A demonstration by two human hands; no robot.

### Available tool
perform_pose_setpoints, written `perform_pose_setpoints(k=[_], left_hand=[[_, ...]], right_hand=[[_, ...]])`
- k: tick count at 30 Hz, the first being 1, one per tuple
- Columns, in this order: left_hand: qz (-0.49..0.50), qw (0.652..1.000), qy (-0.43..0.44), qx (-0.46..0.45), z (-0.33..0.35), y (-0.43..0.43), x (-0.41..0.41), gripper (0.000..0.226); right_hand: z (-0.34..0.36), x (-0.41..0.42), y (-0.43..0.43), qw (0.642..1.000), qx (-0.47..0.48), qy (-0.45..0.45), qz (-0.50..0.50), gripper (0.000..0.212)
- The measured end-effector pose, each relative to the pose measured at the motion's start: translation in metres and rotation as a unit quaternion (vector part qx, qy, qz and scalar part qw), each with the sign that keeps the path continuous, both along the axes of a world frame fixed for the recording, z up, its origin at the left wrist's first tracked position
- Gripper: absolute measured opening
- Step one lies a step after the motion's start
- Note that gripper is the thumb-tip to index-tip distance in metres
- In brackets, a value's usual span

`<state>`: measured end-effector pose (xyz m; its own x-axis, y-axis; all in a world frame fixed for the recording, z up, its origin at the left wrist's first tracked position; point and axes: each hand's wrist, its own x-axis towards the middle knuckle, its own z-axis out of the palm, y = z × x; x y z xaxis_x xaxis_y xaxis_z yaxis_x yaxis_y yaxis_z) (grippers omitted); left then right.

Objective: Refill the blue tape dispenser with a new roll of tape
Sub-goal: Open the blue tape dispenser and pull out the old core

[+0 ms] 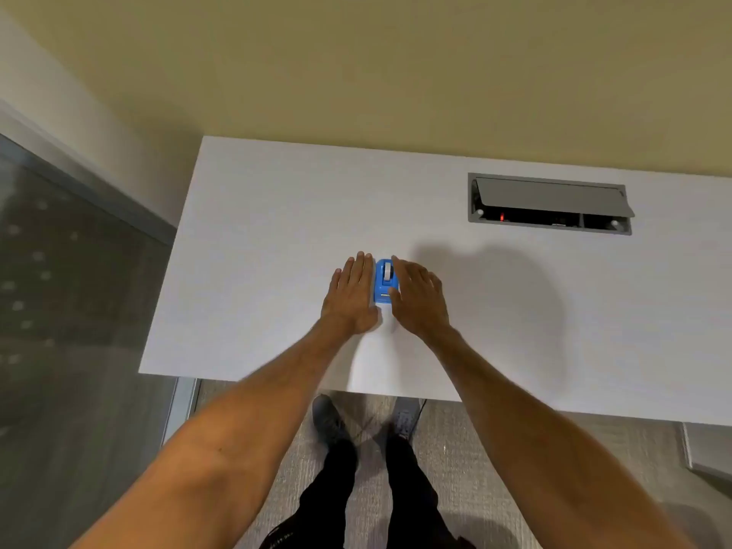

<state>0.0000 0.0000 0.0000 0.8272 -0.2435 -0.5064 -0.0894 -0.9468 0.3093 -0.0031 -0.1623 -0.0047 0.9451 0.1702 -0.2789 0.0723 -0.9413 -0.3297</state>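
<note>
A small blue tape dispenser [383, 281] stands on the white desk [257, 239], with a pale roll showing in its top slot. My left hand [350, 297] lies flat against its left side, fingers straight and together. My right hand [418, 297] flanks its right side, fingers extended, the thumb resting on the dispenser's front right corner. Neither hand is wrapped around it. No separate roll of tape is in view.
A grey cable hatch [548, 204] with its lid tilted open is set into the desk at the back right. A beige wall rises behind the desk. A glass partition [71, 311] is at the left. My legs and shoes stand below the desk's near edge.
</note>
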Motion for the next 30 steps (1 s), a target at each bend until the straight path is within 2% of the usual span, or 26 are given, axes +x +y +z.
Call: perform_pose_setpoints(k=[5, 13, 18, 20, 23, 30], left_hand=[[-0.007, 0.999, 0.03, -0.031, -0.007, -0.002, 0.006, 0.102], [-0.043, 0.997, -0.001, -0.057, -0.02, -0.005, 0.019, 0.081], [-0.008, 0.997, 0.004, -0.082, -0.031, -0.007, 0.02, 0.078], [0.0, 0.997, 0.003, -0.079, -0.031, -0.006, 0.021, 0.088], [-0.018, 0.998, 0.009, -0.063, -0.029, -0.002, 0.026, 0.121], [-0.011, 0.999, 0.016, -0.04, -0.03, 0.0, 0.024, 0.111]], right_hand=[[-0.007, 0.005, -0.003, 1.0, 0.002, -0.016, -0.008, 0.049], [-0.024, 0.028, 0.002, 1.0, -0.008, -0.024, -0.003, 0.047], [-0.033, 0.035, 0.002, 0.999, -0.011, -0.032, -0.009, 0.042], [-0.036, 0.037, 0.002, 0.999, -0.013, -0.029, -0.007, 0.042], [-0.037, 0.041, 0.002, 0.999, -0.019, -0.026, -0.009, 0.042], [-0.038, 0.048, 0.003, 0.999, -0.021, -0.028, -0.003, 0.043]])
